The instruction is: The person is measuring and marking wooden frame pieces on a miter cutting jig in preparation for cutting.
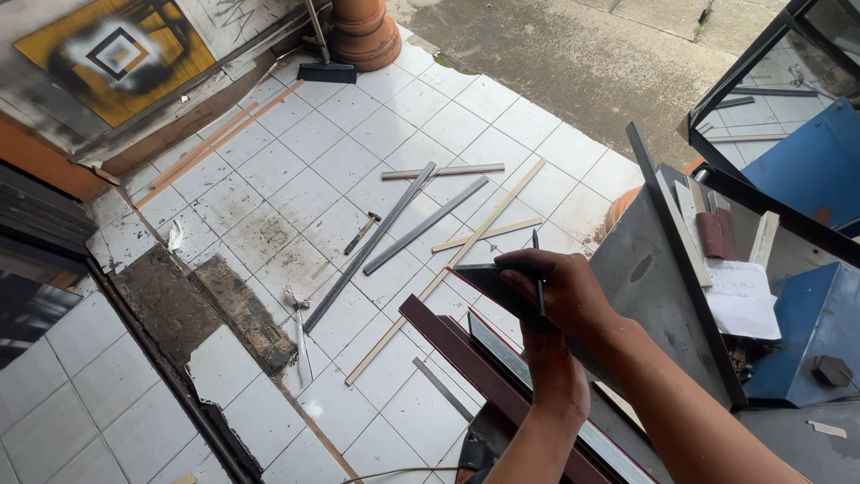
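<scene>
My right hand [560, 291] grips the end of a dark flat metal piece [479, 280] held above the floor. A thin black pencil [537, 269] is tucked upright between its fingers. My left hand [553, 363] reaches up from below, right under the right hand; its fingers are hidden, so its hold is unclear. Just beneath both hands lies a long maroon-brown profile [448, 345] with a grey glass-like strip [497, 350] alongside it, both running toward the lower right.
On the white tiled floor [296, 179] lie several long grey metal strips [376, 242], pale wooden slats [448, 269] and a small hammer [361, 233]. A clay pot [363, 31] stands at the back. At right are a dark slanted panel [654, 278], paper [743, 300] and a blue box [811, 332].
</scene>
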